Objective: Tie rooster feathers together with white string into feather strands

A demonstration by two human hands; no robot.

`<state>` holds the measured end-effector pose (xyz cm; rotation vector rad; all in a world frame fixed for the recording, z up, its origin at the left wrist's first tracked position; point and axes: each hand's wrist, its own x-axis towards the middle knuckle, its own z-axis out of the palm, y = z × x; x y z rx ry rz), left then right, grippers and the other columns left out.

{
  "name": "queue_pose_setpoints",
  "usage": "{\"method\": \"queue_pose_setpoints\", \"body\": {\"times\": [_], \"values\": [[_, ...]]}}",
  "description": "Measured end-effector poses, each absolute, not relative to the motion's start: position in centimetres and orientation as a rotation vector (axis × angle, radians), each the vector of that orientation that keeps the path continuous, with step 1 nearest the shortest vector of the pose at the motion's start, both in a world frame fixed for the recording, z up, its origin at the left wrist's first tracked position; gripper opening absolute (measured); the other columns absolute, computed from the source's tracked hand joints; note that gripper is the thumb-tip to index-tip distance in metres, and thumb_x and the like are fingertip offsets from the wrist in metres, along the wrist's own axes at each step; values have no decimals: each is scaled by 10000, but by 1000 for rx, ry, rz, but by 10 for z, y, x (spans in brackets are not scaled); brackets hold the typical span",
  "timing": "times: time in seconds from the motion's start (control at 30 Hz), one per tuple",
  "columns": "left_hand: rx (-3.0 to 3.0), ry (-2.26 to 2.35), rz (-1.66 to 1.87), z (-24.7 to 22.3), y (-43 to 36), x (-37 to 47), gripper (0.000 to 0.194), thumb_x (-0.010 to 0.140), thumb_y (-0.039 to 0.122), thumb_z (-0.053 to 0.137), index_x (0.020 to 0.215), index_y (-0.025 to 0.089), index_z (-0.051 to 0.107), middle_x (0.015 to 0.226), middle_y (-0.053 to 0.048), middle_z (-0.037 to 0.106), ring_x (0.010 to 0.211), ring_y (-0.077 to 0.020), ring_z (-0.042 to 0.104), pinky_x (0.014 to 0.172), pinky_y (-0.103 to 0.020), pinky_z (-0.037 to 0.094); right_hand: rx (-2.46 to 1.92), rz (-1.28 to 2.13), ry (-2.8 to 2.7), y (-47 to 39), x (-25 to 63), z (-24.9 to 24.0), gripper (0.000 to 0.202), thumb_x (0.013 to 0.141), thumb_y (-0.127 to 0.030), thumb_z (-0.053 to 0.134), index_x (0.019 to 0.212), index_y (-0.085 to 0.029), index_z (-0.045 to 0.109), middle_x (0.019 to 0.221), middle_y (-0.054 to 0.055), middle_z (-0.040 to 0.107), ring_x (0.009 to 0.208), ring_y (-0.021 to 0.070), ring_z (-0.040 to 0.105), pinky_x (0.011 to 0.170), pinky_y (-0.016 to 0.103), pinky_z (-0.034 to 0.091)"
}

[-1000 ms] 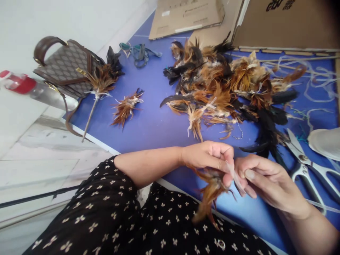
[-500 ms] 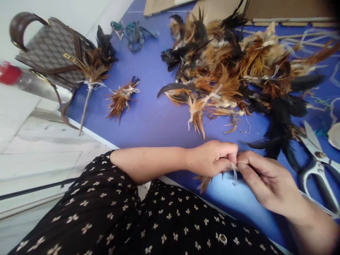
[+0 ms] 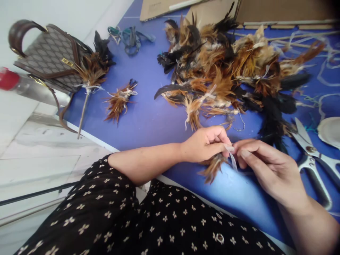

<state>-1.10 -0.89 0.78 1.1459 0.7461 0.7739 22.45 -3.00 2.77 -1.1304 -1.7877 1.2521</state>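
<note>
Near the table's front edge, my left hand [image 3: 208, 143] is closed on a small bunch of brown feathers [image 3: 214, 168], whose tips hang out below the fingers. A strip of translucent white ribbon [image 3: 233, 161] trails from beside the left thumb. My right hand [image 3: 265, 163] meets the left fingertips, its thumb and forefinger closed together at the ribbon; the exact grip is partly hidden. Beyond both hands lies a large heap of brown, black and cream feather bunches [image 3: 220, 71], some bound with white ties.
Open-bladed scissors [image 3: 310, 152] lie to the right, near a white roll [image 3: 329, 131]. Left are a small feather bunch [image 3: 120, 101], a feather-topped stick [image 3: 83, 113], a handbag [image 3: 53, 56] and a bottle [image 3: 34, 88]. Teal straps [image 3: 131, 39] and cardboard [image 3: 162, 9] lie at the back.
Both hands have risen slightly, away from the front edge. More of the brown feathers shows below my left hand, and the left thumb now lies straighter along the ribbon.
</note>
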Motion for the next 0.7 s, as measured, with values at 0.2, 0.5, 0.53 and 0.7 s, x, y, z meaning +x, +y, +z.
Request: {"method": "queue_pose_setpoints", "body": {"times": [0.2,0.5,0.53,0.7], "values": [[1114,773,928,3,-6,-9,384,935,425,885,1008,191,589,853,-53,816,755,-131,775,742,-252,595,-1120,1261,-1759,-27,218,23,311,1101,-455,686,884,-265,802,1061,88,790,1067,251,779,901,347,651],[1258,826,808,8,-5,-14,308,821,365,960,876,136,761,754,-19,737,653,-87,648,652,-237,519,-1278,1382,-1666,-27,220,27,366,1053,-592,732,952,-243,777,778,16,683,582,117,538,542,250,485],[1317,828,794,9,-5,-15,284,836,364,944,879,135,781,776,-29,749,663,-90,651,664,-242,525,-1293,1391,-1674,-27,221,27,375,1059,-600,722,957,-243,778,708,-1,639,580,117,518,536,240,461],[1680,867,842,4,-6,-14,146,922,298,840,905,153,829,880,-54,785,684,-85,616,718,-251,539,-1316,1492,-1654,-28,223,27,432,1048,-629,724,899,-225,754,642,-15,589,531,96,395,451,233,295]]}}
